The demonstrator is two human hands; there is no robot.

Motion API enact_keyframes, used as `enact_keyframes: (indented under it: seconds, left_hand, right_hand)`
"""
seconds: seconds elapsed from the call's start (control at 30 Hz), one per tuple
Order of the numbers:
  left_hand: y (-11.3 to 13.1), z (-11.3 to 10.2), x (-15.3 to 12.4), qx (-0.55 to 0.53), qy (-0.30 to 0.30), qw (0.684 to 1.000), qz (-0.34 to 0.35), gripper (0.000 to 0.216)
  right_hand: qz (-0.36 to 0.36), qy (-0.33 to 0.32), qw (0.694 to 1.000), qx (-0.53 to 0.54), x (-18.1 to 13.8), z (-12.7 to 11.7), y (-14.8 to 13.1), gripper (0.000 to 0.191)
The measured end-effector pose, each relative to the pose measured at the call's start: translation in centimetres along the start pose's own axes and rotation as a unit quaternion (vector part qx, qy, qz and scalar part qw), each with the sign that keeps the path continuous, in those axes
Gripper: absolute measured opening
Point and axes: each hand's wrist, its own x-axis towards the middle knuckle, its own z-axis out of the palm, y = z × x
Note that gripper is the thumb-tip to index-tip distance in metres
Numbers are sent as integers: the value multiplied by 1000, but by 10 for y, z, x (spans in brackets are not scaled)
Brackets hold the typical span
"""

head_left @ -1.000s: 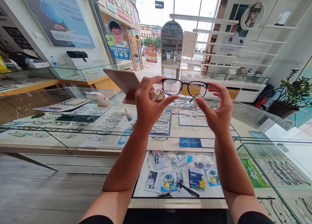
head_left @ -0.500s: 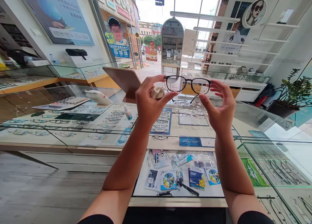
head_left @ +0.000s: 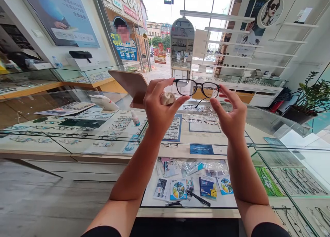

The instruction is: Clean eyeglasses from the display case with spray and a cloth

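Note:
A pair of eyeglasses (head_left: pixel 198 86) with a thin black frame is held up in the air above the glass counter. My left hand (head_left: pixel 161 101) grips its left rim between thumb and fingers. A crumpled cream cloth (head_left: pixel 167 98) is tucked in that same hand's palm. My right hand (head_left: pixel 232 110) pinches the right end of the frame, with the thumb near the lower rim. One temple arm points down below the lenses; the other is hard to make out.
Below lies a glass display counter (head_left: pixel 196 209) with leaflets and a black pen (head_left: pixel 198 198). A small white bottle (head_left: pixel 135 118), a white computer mouse-like object (head_left: pixel 103 103) and a tilted brown panel (head_left: pixel 129 86) stand to the left. A potted plant (head_left: pixel 306 99) is at the right.
The eyeglasses have turned slightly, their right end shifting a little left and toward the middle. My right hand has moved left with it; the left hand stays nearly in place.

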Motion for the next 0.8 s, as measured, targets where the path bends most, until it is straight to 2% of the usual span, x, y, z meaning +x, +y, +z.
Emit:
enact_keyframes:
  seconds: [0.17,0.67,0.8]
  left_hand:
    - [5,1,0,0,8,1000,-12,58]
    - [7,3,-3,5,10,1000,-9,62]
    - [6,3,-3,29,6,999,14,67]
  right_hand:
    - [25,-17,999,9,0,2,3,52]
    - [41,-42,998,19,0,4,5,48]
    - [55,-48,997,31,1,4,4,48]
